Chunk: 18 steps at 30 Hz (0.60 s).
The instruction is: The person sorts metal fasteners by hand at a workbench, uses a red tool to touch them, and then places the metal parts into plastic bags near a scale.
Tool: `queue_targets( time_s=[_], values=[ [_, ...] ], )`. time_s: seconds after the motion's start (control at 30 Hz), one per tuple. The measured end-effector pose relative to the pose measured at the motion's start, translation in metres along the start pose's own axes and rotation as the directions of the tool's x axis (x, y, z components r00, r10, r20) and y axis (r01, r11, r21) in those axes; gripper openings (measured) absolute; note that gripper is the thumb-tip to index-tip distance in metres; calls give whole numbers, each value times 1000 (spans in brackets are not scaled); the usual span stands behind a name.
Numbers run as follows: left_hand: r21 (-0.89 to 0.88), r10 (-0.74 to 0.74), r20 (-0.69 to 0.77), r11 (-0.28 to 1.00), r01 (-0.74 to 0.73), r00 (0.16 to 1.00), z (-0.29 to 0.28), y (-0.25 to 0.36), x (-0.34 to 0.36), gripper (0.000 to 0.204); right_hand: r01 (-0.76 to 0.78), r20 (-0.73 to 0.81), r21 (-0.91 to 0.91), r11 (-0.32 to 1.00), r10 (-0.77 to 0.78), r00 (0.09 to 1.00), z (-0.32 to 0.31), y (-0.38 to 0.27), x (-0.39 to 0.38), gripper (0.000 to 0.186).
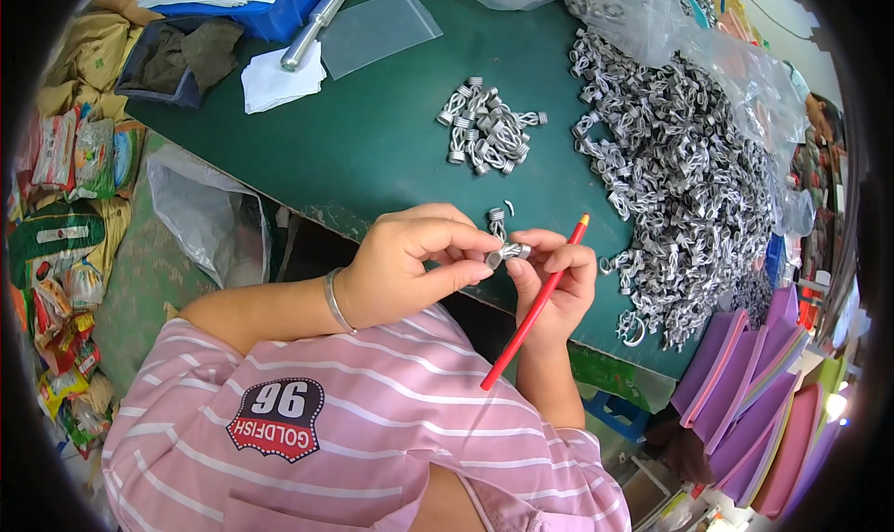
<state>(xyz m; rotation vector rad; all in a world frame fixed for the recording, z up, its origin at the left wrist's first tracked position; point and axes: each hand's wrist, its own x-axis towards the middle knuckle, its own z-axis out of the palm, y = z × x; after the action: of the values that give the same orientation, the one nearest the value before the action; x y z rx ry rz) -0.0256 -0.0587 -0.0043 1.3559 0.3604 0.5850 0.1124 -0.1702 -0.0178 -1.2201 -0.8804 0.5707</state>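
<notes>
Head view, left hand (410,266) and right hand (557,285) grip ribbed metal clip (508,252), right grip also grasping red stick (535,304).

At the near edge of the table (372,150), a small metal part (507,252) is held between the left hand (410,266) and the right hand (557,285). A pencil (535,308) is carried in the right hand. Behind the hands a small heap of parts (489,127) lies on the table; to its right a large pile of parts (684,183) is spread. A plastic sheet (377,29) lies at the far side, with folders (764,402) stacked right of the table.
</notes>
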Motion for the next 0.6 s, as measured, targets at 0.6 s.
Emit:
queue_targets(
  time_s=[0.6],
  values=[
    [-688,-508,238,514,513,828,-5,-11,10,22,86,6,-37,996,-86,996,9,-13,4,27]
  ],
)
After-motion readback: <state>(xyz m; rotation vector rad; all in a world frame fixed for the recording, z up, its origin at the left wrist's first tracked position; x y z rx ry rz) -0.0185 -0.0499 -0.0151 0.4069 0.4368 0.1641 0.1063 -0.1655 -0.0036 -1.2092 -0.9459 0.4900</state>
